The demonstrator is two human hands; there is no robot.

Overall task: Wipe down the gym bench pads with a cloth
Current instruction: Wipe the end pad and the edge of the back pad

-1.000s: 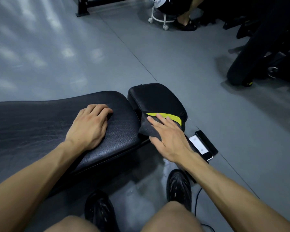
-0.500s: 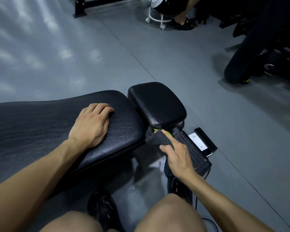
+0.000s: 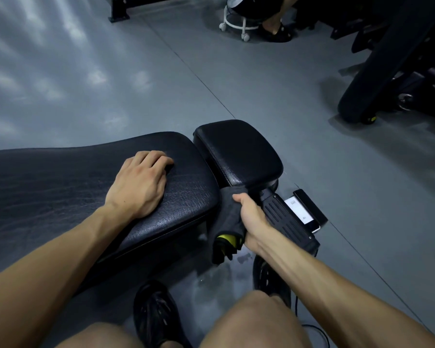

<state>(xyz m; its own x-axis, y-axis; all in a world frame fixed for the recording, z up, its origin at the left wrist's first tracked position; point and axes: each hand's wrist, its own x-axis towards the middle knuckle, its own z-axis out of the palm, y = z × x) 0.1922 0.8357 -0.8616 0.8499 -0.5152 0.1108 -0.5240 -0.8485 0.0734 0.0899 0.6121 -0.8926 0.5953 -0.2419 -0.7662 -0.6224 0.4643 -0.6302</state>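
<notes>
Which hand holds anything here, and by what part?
The right hand grips the grey cloth around its bunched middle. The left hand rests on the long pad, holding nothing.

- Long pad (image 3: 86,187): black, grained and creased upholstery, lying roughly flat, stretching from the left edge to a rounded end at centre, with the left hand (image 3: 138,182) resting palm-down on its right end.
- Small pad (image 3: 239,154): black, squarish with rounded corners, just right of the long pad across a narrow gap, glossy along its near edge.
- Cloth (image 3: 227,217): dark grey with a yellow patch low down, gripped by the right hand (image 3: 251,217), top touching the small pad's near edge, rest hanging down.
</notes>
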